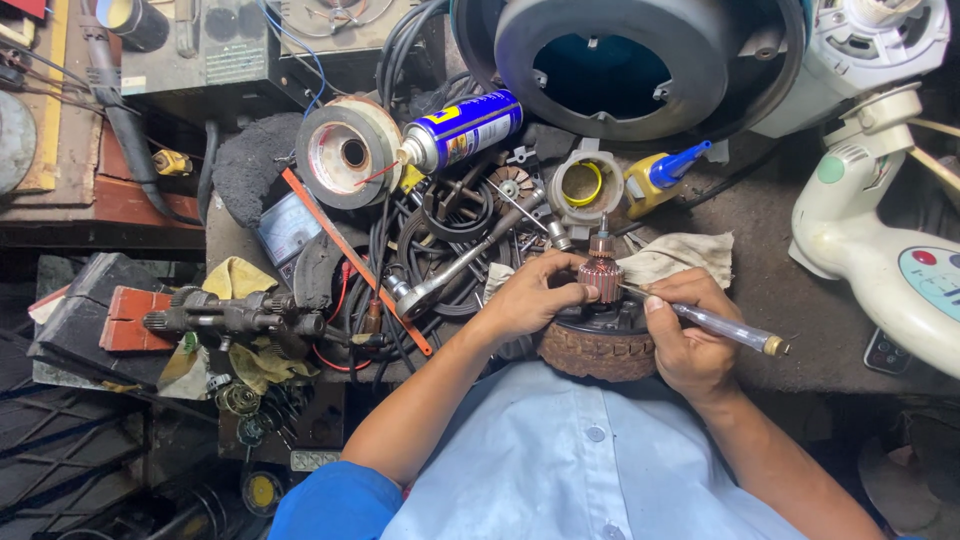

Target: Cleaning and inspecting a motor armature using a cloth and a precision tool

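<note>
The left hand [530, 295] is pinching the small copper-wound motor armature [601, 275] between thumb and fingertips, holding it upright on top of a round dark motor body [597, 345] sitting just below both hands. The right hand [690, 340] is closed around a clear-handled screwdriver [715, 322], pen-style, and its thin tip is meeting the armature's side, right beside the left fingertips. To do this well, I'd say the left hand is best keeping the armature steady and plumb while the right is working the tip lightly, so the fine windings aren't getting scratched.

Just beyond the right hand, a crumpled pale rag [680, 255] is lying on the table [800, 330]. Past the left hand, a ratchet wrench [450, 270] is resting across a tangle of black cables. Farther out, a blue and yellow spray can [465, 130] is lying on its side, nozzle toward a round reel [348, 152], with a yellow squeeze bottle [660, 180] off beyond the right hand. Farthest away, a big dark circular fan housing [640, 65] is looming.
</note>
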